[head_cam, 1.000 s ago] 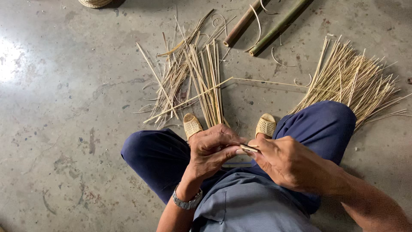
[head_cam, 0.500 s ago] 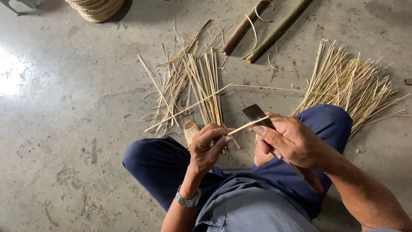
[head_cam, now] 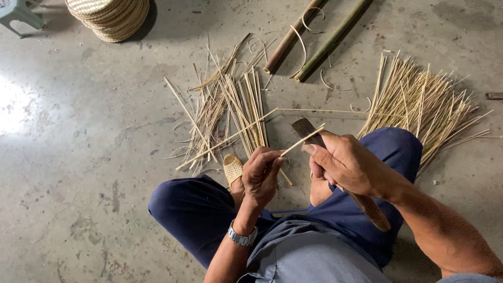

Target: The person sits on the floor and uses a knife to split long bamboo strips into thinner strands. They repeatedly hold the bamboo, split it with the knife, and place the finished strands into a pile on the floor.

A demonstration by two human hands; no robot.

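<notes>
Bamboo is the material in hand: your left hand (head_cam: 262, 175) pinches a thin pale strip (head_cam: 303, 140) between thumb and curled fingers, held over your knees above the concrete floor (head_cam: 78, 157); your right hand (head_cam: 348, 165) is closed tight around the wooden handle of a flat dark-bladed knife (head_cam: 306, 127), thumb pressed along the grip, blade pointing away from you; the strip lies against the blade near its base, its free end rising toward the far side of the floor.

Judged from this grip, the step is splitting or shaving the strip. To do it well, keep the pinch close to the blade so the strip cannot flex; hold the blade at a shallow angle to the grain; draw the strip rather than forcing the knife; keep the left fingertips clear of the cutting edge.

Around you: a loose pile of cut strips (head_cam: 230, 110) lies on the floor just beyond your woven sandal (head_cam: 232, 169); a fanned bundle of finer splints (head_cam: 424, 105) lies toward the right edge; two bamboo poles (head_cam: 314, 39) rest near the far edge; stacked woven trays (head_cam: 110, 18) sit at the far left corner.
</notes>
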